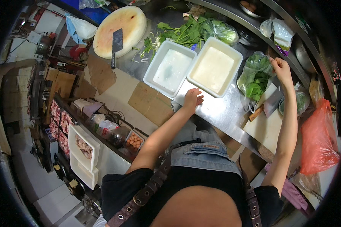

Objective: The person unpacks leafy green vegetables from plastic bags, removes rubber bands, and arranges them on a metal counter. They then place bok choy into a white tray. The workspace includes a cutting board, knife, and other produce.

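Note:
My right hand (pixel 281 68) pinches the upper edge of a clear plastic bag of leafy greens (pixel 255 78) on the steel counter (pixel 213 109). My left hand (pixel 193 99) hangs at the near edge of two rectangular plastic tubs, fingers loosely bent and apart, holding nothing. It is close to the cream tub (pixel 216 66); whether it touches is not plain. Beside that stands the whitish tub (pixel 170 68), its bottom showing. Below the bag, a wooden-handled cleaver (pixel 268 103) lies on a pale cutting board (pixel 262 129), partly hidden by my right arm.
Loose greens (pixel 184 32) and bagged vegetables (pixel 220 31) lie behind the tubs. A second cleaver (pixel 117 42) rests on a round chopping block (pixel 119 31), handle past its rim. A red plastic bag (pixel 319 139) sits far right. Eggs (pixel 134 141) and meat trays (pixel 59 122) are left behind me.

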The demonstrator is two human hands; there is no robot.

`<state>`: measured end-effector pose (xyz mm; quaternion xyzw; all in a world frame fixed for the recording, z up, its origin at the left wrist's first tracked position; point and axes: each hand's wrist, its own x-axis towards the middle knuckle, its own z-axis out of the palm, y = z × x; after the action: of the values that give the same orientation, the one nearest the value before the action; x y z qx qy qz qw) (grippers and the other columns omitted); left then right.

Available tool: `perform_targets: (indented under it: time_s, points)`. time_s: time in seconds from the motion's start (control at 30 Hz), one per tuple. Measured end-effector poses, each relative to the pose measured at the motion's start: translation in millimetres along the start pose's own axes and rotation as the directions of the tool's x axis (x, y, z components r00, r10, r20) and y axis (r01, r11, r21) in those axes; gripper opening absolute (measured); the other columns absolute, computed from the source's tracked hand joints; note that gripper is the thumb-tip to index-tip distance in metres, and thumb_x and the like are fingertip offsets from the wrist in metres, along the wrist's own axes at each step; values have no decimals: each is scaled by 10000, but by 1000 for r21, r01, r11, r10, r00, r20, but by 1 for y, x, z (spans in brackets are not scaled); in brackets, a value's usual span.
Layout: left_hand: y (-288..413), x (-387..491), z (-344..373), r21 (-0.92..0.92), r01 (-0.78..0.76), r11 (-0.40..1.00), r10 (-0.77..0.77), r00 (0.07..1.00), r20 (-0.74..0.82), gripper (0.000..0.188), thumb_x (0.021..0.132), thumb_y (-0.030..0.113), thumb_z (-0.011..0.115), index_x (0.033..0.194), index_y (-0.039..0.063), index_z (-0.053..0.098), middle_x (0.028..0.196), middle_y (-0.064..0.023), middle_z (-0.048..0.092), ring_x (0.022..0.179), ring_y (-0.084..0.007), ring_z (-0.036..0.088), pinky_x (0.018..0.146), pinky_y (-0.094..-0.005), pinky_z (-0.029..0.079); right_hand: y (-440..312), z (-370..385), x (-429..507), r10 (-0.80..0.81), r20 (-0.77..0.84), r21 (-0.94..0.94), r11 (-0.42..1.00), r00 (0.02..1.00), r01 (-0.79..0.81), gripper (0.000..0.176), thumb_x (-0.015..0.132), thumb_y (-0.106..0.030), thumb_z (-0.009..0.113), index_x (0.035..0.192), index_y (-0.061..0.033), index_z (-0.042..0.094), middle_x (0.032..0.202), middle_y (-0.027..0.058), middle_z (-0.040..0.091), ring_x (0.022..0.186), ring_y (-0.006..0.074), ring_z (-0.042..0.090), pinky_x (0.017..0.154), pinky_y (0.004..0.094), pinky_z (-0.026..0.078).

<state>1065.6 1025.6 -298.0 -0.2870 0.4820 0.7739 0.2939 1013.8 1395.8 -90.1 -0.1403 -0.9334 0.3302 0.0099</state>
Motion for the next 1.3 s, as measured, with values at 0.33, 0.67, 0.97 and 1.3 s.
perform_targets:
  time_s: [0.33, 0.67, 0.97, 1.3]
  points:
    - [-12, -53, 0, 285, -81, 955, 22, 978, 206, 326, 911, 142, 537, 1191, -16, 480, 1110, -132, 578, 991, -225, 588, 859, -345, 514, 101, 24, -121, 106, -721, 122, 992, 685, -25, 234, 883, -180, 595, 1035, -3, 597, 1020, 134, 617, 952, 245, 594, 846, 331, 457]
    - [-17, -60, 33, 549, -81, 832, -170, 905, 390, 271, 939, 135, 508, 1174, 2, 517, 1073, -94, 620, 937, -143, 597, 819, -256, 505, 51, 102, -131, -346, -252, -335, 907, 904, 254, 602, 677, -44, 703, 1246, -110, 516, 1289, 145, 479, 1184, 328, 457, 984, 418, 382]
    - [-30, -65, 27, 543, -57, 838, -199, 895, 400, 323, 930, 161, 547, 1210, 3, 515, 1084, -95, 623, 937, -142, 604, 802, -248, 500, 85, 126, -118, -230, -176, -659, 750, 957, 59, 532, 732, -62, 564, 1259, -128, 524, 1047, 92, 574, 978, 277, 509, 859, 384, 387]
    - [-28, -64, 29, 525, 16, 851, -257, 885, 389, 297, 939, 164, 513, 1192, 9, 525, 1083, -92, 619, 953, -155, 604, 819, -270, 500, 110, 131, -139, -199, -180, -493, 865, 963, 87, 342, 683, -30, 606, 989, -169, 670, 1125, 53, 565, 943, 290, 575, 725, 419, 499]
